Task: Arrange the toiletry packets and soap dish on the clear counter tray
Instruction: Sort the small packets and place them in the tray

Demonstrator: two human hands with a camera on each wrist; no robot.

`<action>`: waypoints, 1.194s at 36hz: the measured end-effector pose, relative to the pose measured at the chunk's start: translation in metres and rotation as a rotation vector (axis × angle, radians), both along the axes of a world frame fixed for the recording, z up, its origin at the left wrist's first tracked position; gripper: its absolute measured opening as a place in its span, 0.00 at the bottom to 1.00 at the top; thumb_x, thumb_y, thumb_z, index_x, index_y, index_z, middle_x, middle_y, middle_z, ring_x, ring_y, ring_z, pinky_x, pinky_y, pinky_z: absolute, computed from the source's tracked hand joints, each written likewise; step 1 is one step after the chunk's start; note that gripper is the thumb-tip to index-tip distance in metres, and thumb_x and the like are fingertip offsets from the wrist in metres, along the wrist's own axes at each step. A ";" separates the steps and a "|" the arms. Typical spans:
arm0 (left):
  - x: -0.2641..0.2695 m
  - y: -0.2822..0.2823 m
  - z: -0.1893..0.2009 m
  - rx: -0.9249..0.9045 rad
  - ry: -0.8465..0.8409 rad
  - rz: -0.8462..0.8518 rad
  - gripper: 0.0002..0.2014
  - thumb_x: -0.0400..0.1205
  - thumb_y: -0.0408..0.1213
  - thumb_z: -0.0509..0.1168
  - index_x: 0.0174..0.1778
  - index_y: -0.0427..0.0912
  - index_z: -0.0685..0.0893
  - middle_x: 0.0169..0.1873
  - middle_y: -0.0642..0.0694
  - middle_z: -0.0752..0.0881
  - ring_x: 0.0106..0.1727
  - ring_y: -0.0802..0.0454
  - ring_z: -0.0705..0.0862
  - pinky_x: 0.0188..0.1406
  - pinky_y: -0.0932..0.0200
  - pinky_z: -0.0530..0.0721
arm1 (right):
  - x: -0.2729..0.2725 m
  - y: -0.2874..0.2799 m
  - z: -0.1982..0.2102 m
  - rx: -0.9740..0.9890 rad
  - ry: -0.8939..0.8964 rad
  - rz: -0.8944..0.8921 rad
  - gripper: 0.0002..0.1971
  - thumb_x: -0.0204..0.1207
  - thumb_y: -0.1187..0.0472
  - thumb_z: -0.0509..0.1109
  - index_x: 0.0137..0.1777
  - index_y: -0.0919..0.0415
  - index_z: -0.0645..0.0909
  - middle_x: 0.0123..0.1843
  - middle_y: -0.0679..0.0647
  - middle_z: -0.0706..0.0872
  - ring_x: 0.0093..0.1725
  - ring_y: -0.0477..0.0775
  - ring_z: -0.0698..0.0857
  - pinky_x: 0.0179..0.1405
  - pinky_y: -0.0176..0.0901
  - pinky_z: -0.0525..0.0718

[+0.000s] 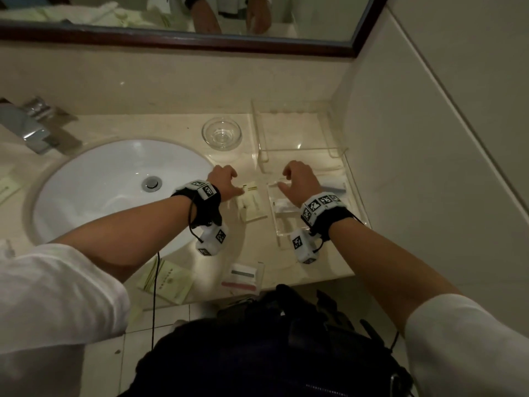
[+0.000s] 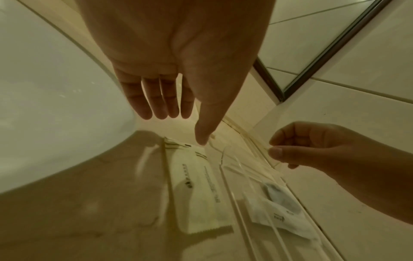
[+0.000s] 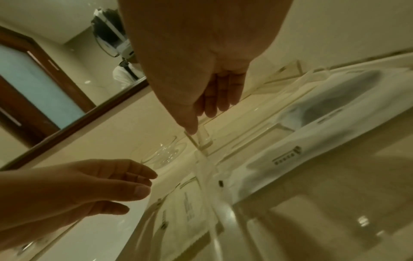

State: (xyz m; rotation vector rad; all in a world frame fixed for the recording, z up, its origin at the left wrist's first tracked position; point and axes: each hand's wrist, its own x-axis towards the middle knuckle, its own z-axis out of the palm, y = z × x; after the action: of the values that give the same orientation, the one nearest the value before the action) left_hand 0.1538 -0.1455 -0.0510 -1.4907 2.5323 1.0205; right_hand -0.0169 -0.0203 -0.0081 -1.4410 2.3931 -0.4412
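A person's two bare forearms reach over a glossy cream marble desk [image 1: 160,124] beside a white oval sink [image 1: 114,179]. The left hand [image 1: 221,179] hovers with its grip apart, fingers [image 2: 154,98] straight and relaxed, the thumb pointing down at the top edge of a pale yellow paper toiletry packet [image 1: 253,203] that lies flat on the desk. Whether the thumb touches the packet is hard to tell. The right hand [image 1: 299,179] has curled fingers, its grip loosely together above a clear acrylic tray [image 1: 355,193]; whether it pinches anything cannot be made out. White translucent plastic packets [image 1: 286,206] lie in the tray, partly hidden by the right wrist. The tray's see-through walls blur into the desk. A round clear glass soap dish [image 1: 221,133] stands on the desk, outside the tray, just left of it.
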 end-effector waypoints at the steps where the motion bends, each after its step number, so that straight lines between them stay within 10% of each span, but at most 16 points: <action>1: 0.003 0.001 -0.002 0.005 -0.011 0.002 0.30 0.72 0.49 0.75 0.67 0.41 0.76 0.63 0.38 0.76 0.61 0.41 0.79 0.62 0.48 0.80 | 0.006 -0.002 -0.001 -0.003 0.020 0.029 0.16 0.72 0.54 0.73 0.55 0.59 0.77 0.54 0.55 0.80 0.55 0.54 0.78 0.56 0.48 0.80; 17: 0.008 0.013 -0.012 -0.023 -0.075 -0.026 0.30 0.73 0.50 0.73 0.70 0.44 0.74 0.68 0.38 0.71 0.69 0.39 0.70 0.69 0.46 0.74 | 0.051 -0.014 -0.019 0.328 0.447 0.243 0.31 0.62 0.36 0.76 0.55 0.60 0.80 0.63 0.60 0.71 0.64 0.63 0.69 0.65 0.54 0.68; 34: -0.002 0.010 -0.006 -0.002 -0.094 -0.132 0.35 0.68 0.45 0.78 0.71 0.46 0.74 0.66 0.39 0.73 0.69 0.39 0.71 0.70 0.47 0.73 | 0.053 -0.014 -0.030 0.380 0.410 0.237 0.31 0.63 0.34 0.74 0.53 0.61 0.83 0.63 0.60 0.70 0.64 0.63 0.68 0.64 0.54 0.67; 43: 0.007 0.010 0.005 0.095 0.072 -0.028 0.18 0.81 0.39 0.66 0.66 0.39 0.79 0.63 0.39 0.83 0.65 0.43 0.80 0.61 0.58 0.74 | 0.052 -0.012 -0.034 0.354 0.305 0.189 0.25 0.62 0.36 0.75 0.49 0.57 0.84 0.58 0.57 0.72 0.61 0.62 0.68 0.61 0.53 0.69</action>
State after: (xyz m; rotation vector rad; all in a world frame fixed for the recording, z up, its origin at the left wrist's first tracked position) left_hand 0.1608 -0.1358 -0.0462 -1.4151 2.5046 1.1931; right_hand 0.0350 -0.0321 -0.0420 -1.6338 2.3646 0.2556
